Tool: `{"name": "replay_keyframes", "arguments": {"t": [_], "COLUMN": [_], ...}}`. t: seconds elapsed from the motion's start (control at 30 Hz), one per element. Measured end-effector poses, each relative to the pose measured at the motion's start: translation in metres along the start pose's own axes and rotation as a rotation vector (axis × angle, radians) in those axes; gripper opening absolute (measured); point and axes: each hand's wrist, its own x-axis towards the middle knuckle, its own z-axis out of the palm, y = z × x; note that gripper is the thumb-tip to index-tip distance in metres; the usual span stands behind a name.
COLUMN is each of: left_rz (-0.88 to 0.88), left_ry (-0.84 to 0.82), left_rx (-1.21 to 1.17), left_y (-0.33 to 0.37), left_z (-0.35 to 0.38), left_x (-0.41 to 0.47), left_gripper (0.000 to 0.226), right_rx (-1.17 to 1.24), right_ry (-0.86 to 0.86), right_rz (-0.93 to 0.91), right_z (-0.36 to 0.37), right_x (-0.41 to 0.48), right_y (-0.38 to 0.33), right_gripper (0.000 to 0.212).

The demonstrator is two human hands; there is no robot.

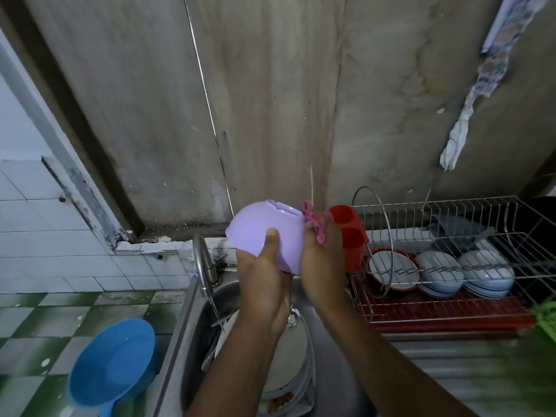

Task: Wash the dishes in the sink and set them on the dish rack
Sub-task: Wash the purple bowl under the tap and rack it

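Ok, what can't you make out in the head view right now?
Head view only:
Purple bowl, inside: turned away from the camera.
Stacked dishes in the sink: largely covered by both forearms.
Pink scrubber: partly inside the right hand.
Green item: blurred, cut by the right edge.

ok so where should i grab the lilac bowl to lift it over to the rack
Probably at the rim, from below on the left, as the left hand does: the lilac bowl is tipped base-up, so its rim faces down, thumb on the outer wall. The right hand with the pink scrubber covers the base side.
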Motion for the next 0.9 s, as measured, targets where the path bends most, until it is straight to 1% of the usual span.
{"name": "replay_keyframes", "arguments": {"t": [0.03, 0.07, 0.1, 0.13, 0.17, 0.2, 0.23, 0.27, 0.3, 0.33, 0.37, 0.4, 0.43, 0.47, 0.5, 0.53, 0.57, 0.63, 0.67, 0.7, 0.73, 0.8, 0.83, 0.87, 0.9], "left_rz": [0.005, 0.004, -0.008, -0.027, -0.039, -0.034, -0.015, 0.016, 0.05, 0.084, 0.106, 0.102, 0.08, 0.051, 0.028, 0.013, -0.004, -0.073, -0.113, -0.14, -0.152, -0.154, -0.152, -0.156, -0.162], "left_ry": [0.015, 0.016, 0.005, -0.018, -0.039, -0.051, -0.064, -0.075, -0.078, -0.066, -0.048, -0.043, -0.061, -0.097, -0.136, -0.175, -0.228, -0.351, -0.405, -0.458, -0.5, -0.531, -0.538, -0.547, -0.551], "left_rx": [0.002, -0.008, -0.017, -0.02, -0.007, 0.012, 0.033, 0.05, 0.071, 0.101, 0.137, 0.151, 0.136, 0.117, 0.107, 0.112, 0.133, 0.206, 0.24, 0.281, 0.32, 0.379, 0.401, 0.413, 0.418], "left_y": [0.001, 0.001, 0.002, 0.004, 0.006, 0.005, 0.004, 0.004, 0.004, 0.004, 0.004, 0.004, 0.006, 0.008, 0.011, 0.015, 0.018, 0.023, 0.025, 0.025, 0.025, 0.023, 0.023, 0.022, 0.022], "left_z": [0.001, 0.001, 0.001, 0.001, 0.003, 0.004, 0.006, 0.007, 0.01, 0.012, 0.013, 0.012, 0.011, 0.007, 0.002, -0.005, -0.011, -0.022, -0.026, -0.029, -0.031, -0.035, -0.036, -0.039, -0.042], "left_x": [0.002, 0.004, 0.005, 0.003, 0.001, -0.001, -0.002, -0.002, -0.001, 0.001, 0.003, 0.004, 0.004, 0.003, 0.002, 0.002, 0.001, -0.004, -0.007, -0.009, -0.011, -0.011, -0.01, -0.009, -0.008], "left_gripper": [0.027, 0.025, 0.027, 0.03, 0.033, 0.035, 0.036, 0.036, 0.033, 0.03, 0.028, 0.029, 0.033, 0.037, 0.04, 0.041, 0.043, 0.046, 0.048, 0.05, 0.05, 0.052, 0.053, 0.053, 0.054], "right_rx": [-0.032, -0.064, -0.058, -0.031, 0.022, 0.094, 0.113, 0.133, 0.151, 0.14, 0.13, 0.128, 0.136, 0.157, 0.144, 0.083, 0.025, 0.013, 0.02, -0.018, -0.087, -0.395, -0.485, -0.49, -0.458], "right_ry": [-0.014, -0.039, -0.043, -0.016, 0.042, 0.098, 0.143, 0.166, 0.166, 0.148, 0.132, 0.131, 0.149, 0.162, 0.152, 0.084, -0.038, -0.344, -0.471, -0.552, -0.601, -0.669, -0.669, -0.698, -0.748], "right_rz": [-0.058, -0.11, -0.135, -0.135, -0.075, 0.026, 0.093, 0.104, 0.061, 0.018, -0.004, 0.001, 0.019, 0.059, 0.136, 0.231, 0.327, 0.519, 0.566, 0.535, 0.452, 0.114, -0.098, -0.258, -0.362], "right_z": [0.002, 0.003, 0.003, 0.001, -0.002, -0.005, -0.006, -0.006, -0.003, 0.002, 0.008, 0.011, 0.012, 0.009, 0.003, -0.006, -0.015, -0.035, -0.037, -0.036, -0.033, -0.022, -0.018, -0.016, -0.016], "right_x": [-0.01, -0.021, -0.026, -0.022, -0.01, 0.003, 0.012, 0.012, 0.005, -0.006, -0.019, -0.028, -0.029, -0.022, -0.006, 0.01, 0.028, 0.053, 0.06, 0.068, 0.073, 0.072, 0.067, 0.059, 0.05], "right_y": [-0.002, -0.005, -0.007, -0.007, -0.004, -0.005, -0.007, -0.009, -0.011, -0.012, -0.011, -0.011, -0.011, -0.012, -0.011, -0.014, -0.014, -0.022, -0.027, -0.031, -0.036, -0.049, -0.05, -0.051, -0.044], "right_gripper": [0.025, 0.033, 0.039, 0.041, 0.033, 0.022, 0.017, 0.015, 0.016, 0.025, 0.038, 0.048, 0.051, 0.046, 0.035, 0.028, 0.027, 0.026, 0.025, 0.024, 0.022, 0.023, 0.024, 0.028, 0.034]}}
